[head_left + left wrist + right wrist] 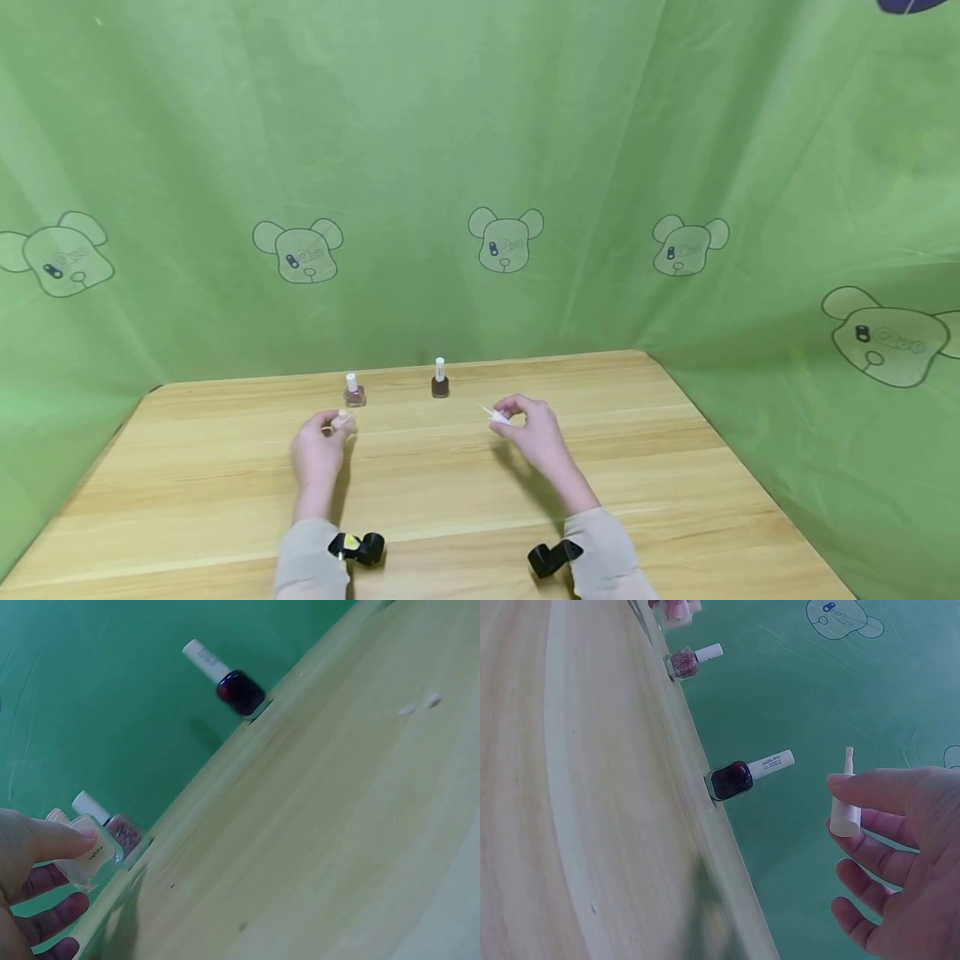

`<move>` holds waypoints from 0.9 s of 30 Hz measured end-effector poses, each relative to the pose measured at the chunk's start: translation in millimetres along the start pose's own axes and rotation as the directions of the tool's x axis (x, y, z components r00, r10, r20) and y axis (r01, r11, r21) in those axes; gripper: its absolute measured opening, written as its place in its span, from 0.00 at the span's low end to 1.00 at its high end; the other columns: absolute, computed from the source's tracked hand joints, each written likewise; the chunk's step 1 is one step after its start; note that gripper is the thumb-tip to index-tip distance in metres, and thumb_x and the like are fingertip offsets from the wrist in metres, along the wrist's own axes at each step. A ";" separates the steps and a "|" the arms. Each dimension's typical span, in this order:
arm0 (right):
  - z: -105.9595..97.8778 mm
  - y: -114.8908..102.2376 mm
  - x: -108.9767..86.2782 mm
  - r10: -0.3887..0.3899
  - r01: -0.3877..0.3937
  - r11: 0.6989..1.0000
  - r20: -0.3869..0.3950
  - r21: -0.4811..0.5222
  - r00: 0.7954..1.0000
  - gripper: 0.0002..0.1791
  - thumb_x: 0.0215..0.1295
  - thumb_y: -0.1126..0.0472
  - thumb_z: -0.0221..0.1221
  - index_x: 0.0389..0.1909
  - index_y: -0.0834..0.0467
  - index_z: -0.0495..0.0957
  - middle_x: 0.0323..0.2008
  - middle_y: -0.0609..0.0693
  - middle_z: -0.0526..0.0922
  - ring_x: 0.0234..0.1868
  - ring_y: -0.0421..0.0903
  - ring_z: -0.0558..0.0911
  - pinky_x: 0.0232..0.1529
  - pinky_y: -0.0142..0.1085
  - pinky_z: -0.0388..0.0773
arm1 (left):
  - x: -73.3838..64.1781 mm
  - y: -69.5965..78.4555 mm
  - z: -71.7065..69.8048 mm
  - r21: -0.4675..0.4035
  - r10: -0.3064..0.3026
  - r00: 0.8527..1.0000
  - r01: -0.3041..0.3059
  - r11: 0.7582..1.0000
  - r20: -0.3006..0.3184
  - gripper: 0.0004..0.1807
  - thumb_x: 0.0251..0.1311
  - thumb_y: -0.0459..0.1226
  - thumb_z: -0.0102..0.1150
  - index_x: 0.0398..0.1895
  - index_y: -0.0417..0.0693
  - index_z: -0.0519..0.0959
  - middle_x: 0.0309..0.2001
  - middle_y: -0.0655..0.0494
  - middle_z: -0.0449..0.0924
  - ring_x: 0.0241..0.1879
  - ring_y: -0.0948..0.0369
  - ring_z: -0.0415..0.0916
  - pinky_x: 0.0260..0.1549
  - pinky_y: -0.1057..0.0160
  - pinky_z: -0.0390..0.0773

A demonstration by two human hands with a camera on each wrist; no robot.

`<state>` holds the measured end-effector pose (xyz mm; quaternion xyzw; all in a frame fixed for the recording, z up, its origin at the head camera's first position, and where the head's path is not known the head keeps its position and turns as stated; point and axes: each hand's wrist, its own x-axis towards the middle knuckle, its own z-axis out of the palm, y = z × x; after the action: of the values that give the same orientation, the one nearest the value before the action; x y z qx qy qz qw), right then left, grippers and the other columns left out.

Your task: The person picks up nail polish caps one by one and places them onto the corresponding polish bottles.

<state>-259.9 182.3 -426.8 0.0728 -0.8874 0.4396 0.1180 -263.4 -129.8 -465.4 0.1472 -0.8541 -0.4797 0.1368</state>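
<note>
My left hand (317, 450) pinches a pale nail polish bottle (99, 853) between thumb and fingers, above the left part of the table. The bottle's open, threaded neck points toward the palm in the left wrist view. Across from it, my right hand (536, 433) holds a white nail polish cap (846, 814) by thumb and fingertips. A thin brush (849, 759) sticks out of that cap, well apart from the bottle. Just beyond the left hand stands a glittery mauve nail polish bottle (355, 397) with a white cap. A dark red nail polish bottle (440, 387), also capped, stands farther right.
The wooden table (435, 492) ends at a back edge close behind both standing bottles. A green curtain (405, 158) printed with bear heads hangs behind and at the sides. Each sleeve carries a black wrist camera (553, 558).
</note>
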 end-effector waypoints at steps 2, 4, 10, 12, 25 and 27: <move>0.0 -0.8 -0.1 0.002 -0.002 1.000 -0.008 -0.002 1.000 0.13 0.52 0.64 0.70 0.40 0.60 0.82 0.34 0.51 0.85 0.46 0.52 0.78 0.55 0.49 0.70 | -0.7 3.0 3.9 0.000 0.017 1.000 -0.017 1.000 0.013 0.21 0.60 0.38 0.64 0.55 0.38 0.77 0.52 0.36 0.81 0.50 0.44 0.78 0.49 0.46 0.76; 0.3 -1.1 -0.1 0.003 -0.003 1.000 -0.012 -0.005 1.000 0.13 0.51 0.64 0.71 0.38 0.60 0.82 0.34 0.51 0.85 0.46 0.52 0.78 0.53 0.47 0.70 | -1.5 5.7 8.2 -0.001 0.039 0.999 -0.039 0.999 0.015 0.21 0.60 0.37 0.64 0.55 0.38 0.77 0.52 0.36 0.81 0.49 0.44 0.78 0.49 0.46 0.77; 2.4 0.7 0.2 0.005 -0.005 1.000 -0.009 -0.004 1.000 0.10 0.52 0.64 0.70 0.35 0.59 0.82 0.35 0.52 0.85 0.47 0.54 0.77 0.57 0.53 0.68 | -4.3 12.9 18.6 0.013 0.087 0.996 -0.087 0.996 0.014 0.20 0.58 0.37 0.66 0.52 0.38 0.79 0.51 0.36 0.81 0.49 0.43 0.79 0.48 0.45 0.78; 2.7 1.0 0.0 0.009 -0.009 1.000 -0.006 -0.003 1.000 0.09 0.52 0.64 0.70 0.34 0.58 0.82 0.36 0.53 0.85 0.48 0.54 0.77 0.59 0.54 0.67 | -5.2 15.7 20.9 0.021 0.097 0.995 -0.097 0.995 0.017 0.20 0.58 0.38 0.66 0.52 0.39 0.79 0.51 0.36 0.81 0.49 0.43 0.79 0.48 0.44 0.78; 2.6 -2.1 -1.0 0.018 -0.018 1.000 -0.007 -0.019 1.000 0.09 0.52 0.61 0.71 0.34 0.57 0.82 0.34 0.50 0.85 0.48 0.53 0.76 0.58 0.51 0.68 | -15.4 33.2 39.6 0.072 0.197 0.980 -0.199 0.977 0.036 0.20 0.56 0.39 0.68 0.51 0.41 0.81 0.49 0.41 0.83 0.46 0.46 0.81 0.46 0.45 0.80; 2.8 -2.4 -1.2 0.015 -0.015 1.000 -0.008 -0.024 1.000 0.09 0.52 0.61 0.71 0.34 0.56 0.82 0.34 0.49 0.85 0.48 0.52 0.76 0.57 0.50 0.68 | -17.7 35.2 43.0 0.078 0.218 0.975 -0.220 0.972 0.042 0.19 0.56 0.39 0.68 0.50 0.42 0.81 0.48 0.41 0.84 0.45 0.46 0.82 0.45 0.45 0.81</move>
<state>-258.6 178.7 -426.9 0.0630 -0.8928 0.4299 0.1189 -267.6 -72.0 -458.4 0.0495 -0.8863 -0.4284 0.1685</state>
